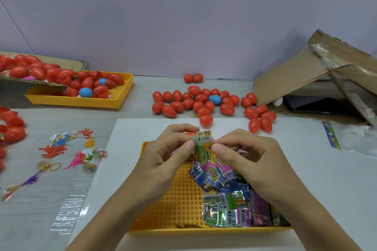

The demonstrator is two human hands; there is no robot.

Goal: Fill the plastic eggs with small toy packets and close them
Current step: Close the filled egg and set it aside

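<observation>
Both hands pinch one packet [203,146] above the far end of the near tray [181,195]: the left hand [167,155] holds its left edge between thumb and fingers, the right hand [246,159] its right edge. More packets [228,195] fill the tray's right half. Closed eggs [195,102] lie grouped near the table's far edge, open ones in the tray [122,96] at its far left.

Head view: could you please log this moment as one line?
left hand: pinches packet | right hand: pinches packet | over yellow tray | egg: not yet filled
</observation>
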